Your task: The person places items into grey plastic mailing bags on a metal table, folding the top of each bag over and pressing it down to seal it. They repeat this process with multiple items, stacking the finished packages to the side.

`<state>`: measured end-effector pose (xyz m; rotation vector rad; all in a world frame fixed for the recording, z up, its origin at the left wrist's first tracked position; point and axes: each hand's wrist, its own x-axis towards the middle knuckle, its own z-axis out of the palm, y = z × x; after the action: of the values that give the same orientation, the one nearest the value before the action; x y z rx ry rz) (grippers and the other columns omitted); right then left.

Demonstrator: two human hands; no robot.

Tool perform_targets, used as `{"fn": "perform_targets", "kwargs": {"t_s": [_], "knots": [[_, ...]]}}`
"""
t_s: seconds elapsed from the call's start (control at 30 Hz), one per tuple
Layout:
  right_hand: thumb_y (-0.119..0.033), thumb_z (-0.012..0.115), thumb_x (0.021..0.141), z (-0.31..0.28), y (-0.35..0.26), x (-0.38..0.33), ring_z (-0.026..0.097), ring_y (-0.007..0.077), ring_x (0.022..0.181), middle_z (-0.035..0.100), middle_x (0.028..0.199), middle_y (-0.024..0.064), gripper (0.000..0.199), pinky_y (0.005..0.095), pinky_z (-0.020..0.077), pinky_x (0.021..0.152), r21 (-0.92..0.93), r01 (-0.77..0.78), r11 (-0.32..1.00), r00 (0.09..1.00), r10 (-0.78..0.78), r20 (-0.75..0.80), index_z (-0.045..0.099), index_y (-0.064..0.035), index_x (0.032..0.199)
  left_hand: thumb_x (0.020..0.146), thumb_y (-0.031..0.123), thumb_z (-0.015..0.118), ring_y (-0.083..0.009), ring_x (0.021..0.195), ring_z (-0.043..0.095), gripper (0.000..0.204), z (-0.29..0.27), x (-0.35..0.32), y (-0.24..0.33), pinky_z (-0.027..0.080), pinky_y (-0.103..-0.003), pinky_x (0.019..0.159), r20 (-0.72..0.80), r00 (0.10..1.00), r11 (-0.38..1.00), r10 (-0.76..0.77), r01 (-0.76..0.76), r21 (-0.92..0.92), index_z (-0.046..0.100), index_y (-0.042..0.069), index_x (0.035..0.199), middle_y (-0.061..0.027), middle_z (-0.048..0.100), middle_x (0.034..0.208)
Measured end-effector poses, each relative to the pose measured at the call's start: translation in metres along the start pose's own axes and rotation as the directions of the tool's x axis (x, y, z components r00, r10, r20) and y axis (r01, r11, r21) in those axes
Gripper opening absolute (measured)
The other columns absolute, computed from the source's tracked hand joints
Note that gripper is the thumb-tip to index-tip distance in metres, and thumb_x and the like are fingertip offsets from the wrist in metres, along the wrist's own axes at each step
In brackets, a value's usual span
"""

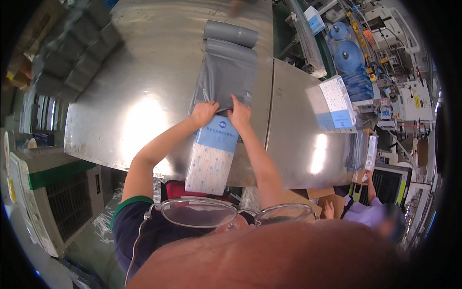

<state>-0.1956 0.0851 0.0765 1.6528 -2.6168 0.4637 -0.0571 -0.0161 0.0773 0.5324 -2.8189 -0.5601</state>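
Note:
A long flat package (210,159), blue at its far end and white with small dots toward me, lies at the table's near edge. Its far end meets the near edge of a grey plastic bag (228,67), which stretches away to a grey roll (231,33). With curled fingers, my left hand (205,113) grips the bag's edge at the package's left corner. My right hand (239,112) pinches that edge at the right corner, its index finger extended over the plastic. How far the package reaches inside the bag is hidden.
Stacked grey-wrapped packs (77,53) stand at the table's far left. More blue-and-white packages (338,102) rest on the metal table (298,159) at right, near a folded grey bag (356,151). A co-worker (370,216) handles a package beside cardboard boxes. Machinery (399,101) lies beyond.

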Motion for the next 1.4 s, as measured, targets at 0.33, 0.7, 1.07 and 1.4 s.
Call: {"fn": "perform_targets", "kwargs": {"t_s": [0.33,0.7,1.07,1.4], "knots": [[-0.009,0.046,0.068,0.038,0.022,-0.052,0.049,0.0331,0.084,0.052,0.089,0.0208,0.032,0.0375,0.0383,0.070,0.280,-0.494,0.823,0.867,0.441,0.233,0.050,-0.0001,0.098,0.071,0.013,0.048,-0.0296,0.074,0.052,0.016,0.065,-0.054,-0.028,0.043,-0.038,0.061,-0.185,0.782,0.799,-0.595,0.550,-0.243,0.046,0.003,0.083,-0.0149,0.050,0.085],[-0.017,0.052,0.068,-0.030,0.006,-0.154,0.054,0.0322,0.075,0.056,0.078,0.0183,0.024,0.0363,0.0425,0.065,0.390,-0.376,0.841,0.725,0.005,0.689,0.055,0.0001,0.084,0.064,0.017,0.050,-0.0298,0.071,0.053,0.015,-0.001,-0.169,0.006,0.043,-0.038,0.064,0.485,0.868,0.933,-0.108,0.257,-0.252,0.057,0.006,0.071,-0.0142,0.055,0.074],[-0.023,0.059,0.068,-0.034,-0.067,-0.161,0.054,0.0209,0.057,0.055,0.065,0.0083,0.018,0.0308,0.0418,0.052,0.632,-0.242,0.736,0.918,-0.038,0.396,0.058,-0.0097,0.080,0.075,0.013,0.053,-0.0070,0.048,0.043,0.016,0.041,-0.215,0.009,0.036,-0.021,0.046,0.401,0.743,0.260,-0.536,0.598,-0.758,0.050,0.001,0.066,-0.0014,0.051,0.056],[-0.009,0.057,0.069,0.025,-0.072,-0.178,0.047,0.0236,0.058,0.046,0.064,0.0104,0.011,0.0315,0.0370,0.052,0.733,-0.066,0.677,0.998,0.055,0.039,0.049,-0.0029,0.066,0.074,0.004,0.050,-0.0108,0.051,0.049,0.003,0.059,-0.225,0.003,0.038,-0.021,0.048,0.403,0.785,0.021,-0.471,0.467,-0.884,0.053,0.002,0.074,-0.0029,0.054,0.060]]}}
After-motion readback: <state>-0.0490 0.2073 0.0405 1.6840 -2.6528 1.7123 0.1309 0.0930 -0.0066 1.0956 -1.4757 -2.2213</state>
